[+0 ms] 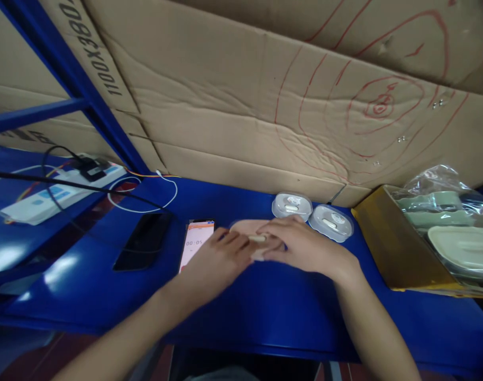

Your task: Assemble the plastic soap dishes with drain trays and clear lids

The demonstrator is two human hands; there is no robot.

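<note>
A pale pink lidded container [241, 226], with a cream bar-shaped handle on top, lies between my two hands over the blue table. My left hand [227, 256] is at its left and near side, the fingers curled against it. From the right my right hand [300, 241] reaches over it, with bent fingers on its top and side. Both hands cover much of the container, so its full shape is hidden. Just behind my right hand stand two clear-lidded containers, one [286, 205] on the left and one [331, 223] on the right, each with a pale handle.
A phone [196, 241] showing a timer lies beside my left hand, and a dark phone [140, 241] lies farther left. A cardboard box [400, 254] at the right holds pale green containers. Cables and a power strip [62, 193] are at the left. Cardboard [225, 100] walls the back.
</note>
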